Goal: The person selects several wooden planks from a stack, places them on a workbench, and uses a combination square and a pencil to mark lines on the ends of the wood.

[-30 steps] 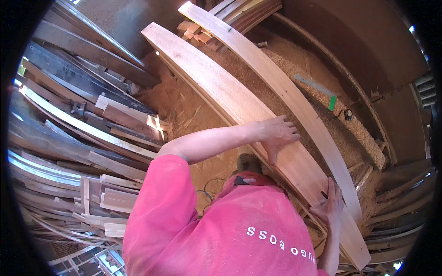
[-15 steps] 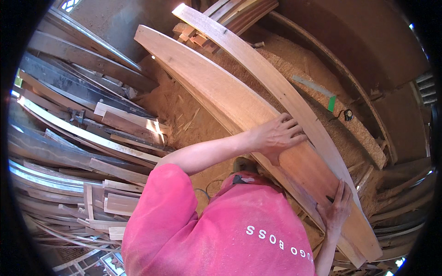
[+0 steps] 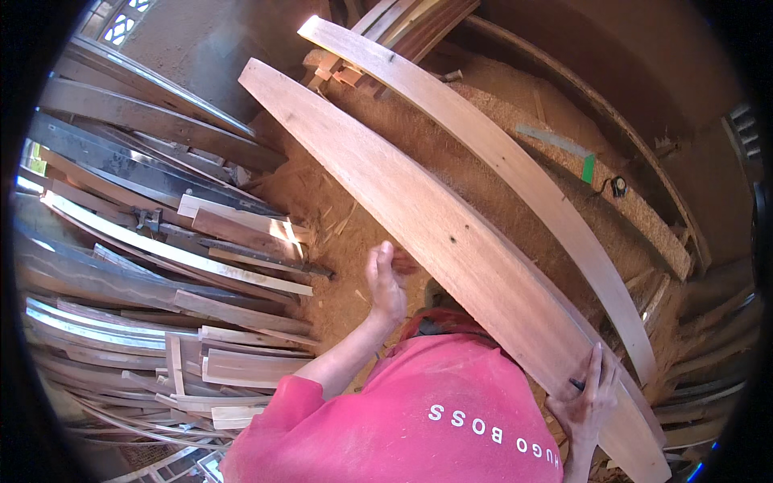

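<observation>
Lying diagonally across the view, the broad plank (image 3: pixel 427 225) filled the space in front of the person in the pink shirt (image 3: pixel 386 410), above sawdust-strewn ground (image 3: pixel 314 193); what bore it underneath could not be seen. The right hand (image 3: pixel 592 394) rested near its lower-right end, fingers stretched out over the upper face toward the far edge, with a small dark stick (image 3: pixel 577 385) beside the thumb; whether the hand clamped the wood or only steadied it could not be told. The left hand (image 3: pixel 388 282) was well clear of the near edge, thumb up and fingers partly folded, and blur hid whether it had hold of anything. With just one hand on the wood, near one end, the plank seemed liable to swing or tip at its far end if that hand pushed sideways or bore down, and a skid could have carried it against the narrower curved plank (image 3: pixel 507 157) beyond. Its long axis ran from upper left to lower right, the tapered end pointing away to the upper left, the other toward the lower-right rim, its bow perhaps exaggerated by the lens. The narrower plank ran roughly alongside, near a tape measure (image 3: pixel 618 187).
</observation>
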The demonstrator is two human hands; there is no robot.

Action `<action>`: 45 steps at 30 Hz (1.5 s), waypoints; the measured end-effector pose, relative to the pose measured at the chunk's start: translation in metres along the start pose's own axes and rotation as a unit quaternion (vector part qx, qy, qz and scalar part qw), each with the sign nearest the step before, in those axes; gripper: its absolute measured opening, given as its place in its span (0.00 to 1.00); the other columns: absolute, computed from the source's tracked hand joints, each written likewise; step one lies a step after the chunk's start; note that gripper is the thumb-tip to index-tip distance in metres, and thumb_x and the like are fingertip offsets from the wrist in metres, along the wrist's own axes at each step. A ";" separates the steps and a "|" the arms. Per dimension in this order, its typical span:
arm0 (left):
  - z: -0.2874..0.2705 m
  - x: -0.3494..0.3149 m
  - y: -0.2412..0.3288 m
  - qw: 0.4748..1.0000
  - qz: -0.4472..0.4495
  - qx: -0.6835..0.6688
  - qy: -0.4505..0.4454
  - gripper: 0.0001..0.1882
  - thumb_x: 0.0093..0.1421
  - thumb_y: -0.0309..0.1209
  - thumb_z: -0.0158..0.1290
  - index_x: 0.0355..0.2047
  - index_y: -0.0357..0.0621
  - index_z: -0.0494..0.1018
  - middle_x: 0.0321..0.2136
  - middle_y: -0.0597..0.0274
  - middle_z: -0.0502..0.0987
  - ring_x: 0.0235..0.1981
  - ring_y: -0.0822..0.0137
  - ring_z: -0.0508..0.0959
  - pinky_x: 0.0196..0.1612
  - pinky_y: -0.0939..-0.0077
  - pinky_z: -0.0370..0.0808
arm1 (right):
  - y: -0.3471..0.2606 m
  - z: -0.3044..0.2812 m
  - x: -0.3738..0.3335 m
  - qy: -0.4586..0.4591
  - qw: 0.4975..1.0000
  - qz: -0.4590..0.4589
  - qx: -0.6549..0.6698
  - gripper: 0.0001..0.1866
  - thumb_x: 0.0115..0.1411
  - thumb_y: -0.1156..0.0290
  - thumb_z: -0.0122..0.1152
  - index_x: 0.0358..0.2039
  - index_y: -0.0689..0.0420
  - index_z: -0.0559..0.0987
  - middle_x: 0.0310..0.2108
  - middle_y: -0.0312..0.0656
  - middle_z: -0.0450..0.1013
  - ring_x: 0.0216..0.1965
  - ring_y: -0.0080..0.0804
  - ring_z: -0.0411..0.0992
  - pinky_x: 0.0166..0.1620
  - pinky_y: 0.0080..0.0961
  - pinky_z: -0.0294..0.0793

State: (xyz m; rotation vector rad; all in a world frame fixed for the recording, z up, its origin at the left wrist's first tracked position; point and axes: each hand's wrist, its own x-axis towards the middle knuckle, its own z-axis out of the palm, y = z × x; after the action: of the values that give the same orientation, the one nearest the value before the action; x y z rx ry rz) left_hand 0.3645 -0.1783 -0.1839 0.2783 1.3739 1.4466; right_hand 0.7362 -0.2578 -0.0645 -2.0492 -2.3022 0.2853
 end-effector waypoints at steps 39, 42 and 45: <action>-0.039 -0.159 0.062 0.957 0.272 -0.010 -0.099 0.47 0.67 0.68 0.24 0.70 0.43 0.56 0.65 0.47 0.63 0.68 0.45 0.62 0.70 0.37 0.60 | -0.076 0.166 -0.181 0.244 0.938 0.135 0.207 0.21 0.47 0.70 0.74 0.43 0.51 0.83 0.44 0.35 0.81 0.49 0.39 0.77 0.46 0.39 0.80; -0.040 -0.169 0.073 0.948 0.270 -0.078 -0.153 0.49 0.66 0.71 0.20 0.70 0.45 0.57 0.65 0.48 0.64 0.68 0.45 0.62 0.70 0.38 0.60 | -0.082 0.175 -0.166 0.211 0.943 0.122 0.228 0.23 0.47 0.63 0.77 0.45 0.48 0.83 0.44 0.34 0.81 0.50 0.39 0.77 0.47 0.41 0.80; -0.038 -0.174 0.084 0.938 0.283 -0.091 -0.180 0.49 0.65 0.73 0.22 0.71 0.48 0.55 0.66 0.50 0.63 0.68 0.47 0.62 0.71 0.44 0.59 | -0.086 0.178 -0.155 0.173 0.950 0.108 0.237 0.25 0.47 0.56 0.78 0.47 0.47 0.83 0.45 0.35 0.81 0.51 0.39 0.77 0.48 0.42 0.80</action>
State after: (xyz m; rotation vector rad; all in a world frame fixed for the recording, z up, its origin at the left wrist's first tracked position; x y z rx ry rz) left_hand 0.3628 -0.3163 -0.0443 0.8261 0.8841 1.8644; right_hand 0.6428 -0.4387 -0.2110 -1.9131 -1.6187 0.4035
